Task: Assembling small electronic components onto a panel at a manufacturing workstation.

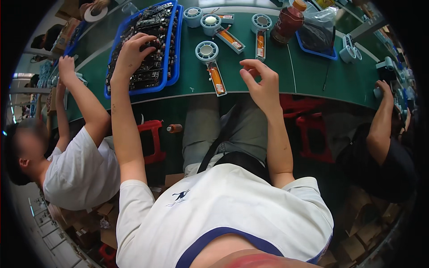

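Note:
My left hand (133, 54) is over a blue tray (171, 44) heaped with small dark circuit boards (147, 73). Its fingers curl forward, with a gap between thumb and forefinger and nothing plainly held. Above the near table edge hovers my right hand (262, 82), fingers bent and thumb apart, with nothing visible in it. Between the hands lies a pale-blue round-headed device (207, 52), whose opened handle shows an orange battery (216, 79). Similar devices lie beyond it: one with a white centre (210, 22), another round head (193, 15), and one on the right (261, 22).
A dark red drink bottle (288, 23) stands beyond my right hand, beside a blue tray (317, 51) holding a plastic bag. Farther right are more pale-blue parts (349, 51) and a thin dark tool (325, 77). People work on both sides; red stools (314, 136) stand below.

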`<state>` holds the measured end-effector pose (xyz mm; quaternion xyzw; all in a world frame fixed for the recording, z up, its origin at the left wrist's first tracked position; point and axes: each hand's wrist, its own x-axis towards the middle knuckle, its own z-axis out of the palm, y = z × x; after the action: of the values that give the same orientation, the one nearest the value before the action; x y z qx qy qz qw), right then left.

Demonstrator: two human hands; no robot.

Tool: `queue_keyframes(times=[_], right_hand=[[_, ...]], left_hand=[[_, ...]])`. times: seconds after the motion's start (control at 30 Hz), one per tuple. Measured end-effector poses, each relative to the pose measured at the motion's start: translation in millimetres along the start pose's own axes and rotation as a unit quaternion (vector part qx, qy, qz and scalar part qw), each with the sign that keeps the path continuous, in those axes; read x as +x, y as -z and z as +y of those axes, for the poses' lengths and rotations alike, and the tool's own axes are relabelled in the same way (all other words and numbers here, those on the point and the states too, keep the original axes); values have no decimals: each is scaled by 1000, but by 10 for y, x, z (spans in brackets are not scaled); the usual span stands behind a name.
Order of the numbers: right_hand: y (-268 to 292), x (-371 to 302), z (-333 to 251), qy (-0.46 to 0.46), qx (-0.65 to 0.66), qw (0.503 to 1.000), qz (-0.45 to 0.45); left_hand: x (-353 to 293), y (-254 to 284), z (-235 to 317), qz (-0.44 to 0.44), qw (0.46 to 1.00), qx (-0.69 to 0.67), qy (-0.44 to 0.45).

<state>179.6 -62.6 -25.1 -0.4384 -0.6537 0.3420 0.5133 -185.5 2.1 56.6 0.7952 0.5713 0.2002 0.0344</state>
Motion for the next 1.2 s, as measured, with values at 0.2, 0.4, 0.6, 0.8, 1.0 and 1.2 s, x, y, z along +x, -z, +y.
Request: queue_keyframes(times=[0.2,0.4,0.6,0.8,1.0,1.2], right_hand=[[469,-1049,762,252,-137,955,72],[1392,-741,2145,28,-475,853,217],[1502,-424,2686,-155,-520,835,93],[1276,-435,2707,-146,-517,839,92],[1334,-580,2659,-227,-466,854,43],[1130,-886,2548,-158,-490,840,172]], left_hand=[[2,151,-201,-32,999,-6,-6],[27,42,-472,91,995,26,28],[-379,147,-70,277,947,-146,66],[-1559,99,179,164,924,-344,-10],[-2268,-619,651,94,849,-519,-11],[-2402,-1179,1163,117,761,-637,20]])
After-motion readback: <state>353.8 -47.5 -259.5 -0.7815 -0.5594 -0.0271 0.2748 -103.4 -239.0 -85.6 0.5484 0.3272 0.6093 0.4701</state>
